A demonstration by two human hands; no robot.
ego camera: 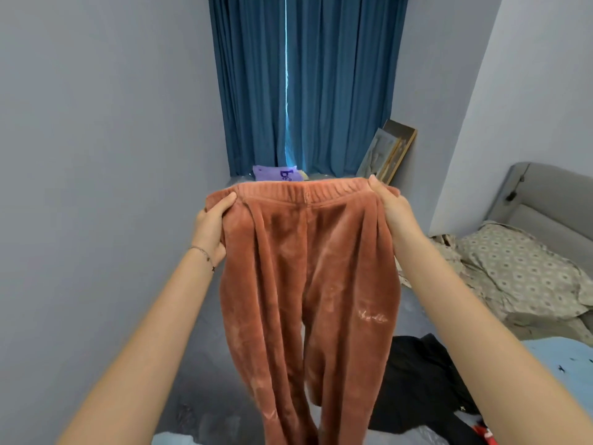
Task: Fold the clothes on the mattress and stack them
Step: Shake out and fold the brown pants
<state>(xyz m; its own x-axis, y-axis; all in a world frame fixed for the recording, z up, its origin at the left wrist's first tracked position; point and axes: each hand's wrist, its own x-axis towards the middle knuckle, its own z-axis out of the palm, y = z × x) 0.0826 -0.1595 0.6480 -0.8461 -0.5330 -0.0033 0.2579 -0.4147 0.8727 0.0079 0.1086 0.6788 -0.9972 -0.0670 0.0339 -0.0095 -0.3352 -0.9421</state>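
Head view. Left hand (213, 224) and right hand (390, 207) each grip one end of the waistband of the rust fleece trousers (308, 277). These are held up in the air over the mattress (205, 380), legs hanging.

Judgement: keep the waistband level and taut, bring the legs together, then lay flat.

Count:
- one pair of trousers
- one black garment (420, 380)
- one pale blue garment (558, 358)
- one purple item (277, 173) by the curtain (337, 85)

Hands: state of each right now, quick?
Left hand: grips the waistband of the rust fleece pants at one end.
Right hand: grips the waistband's other end.
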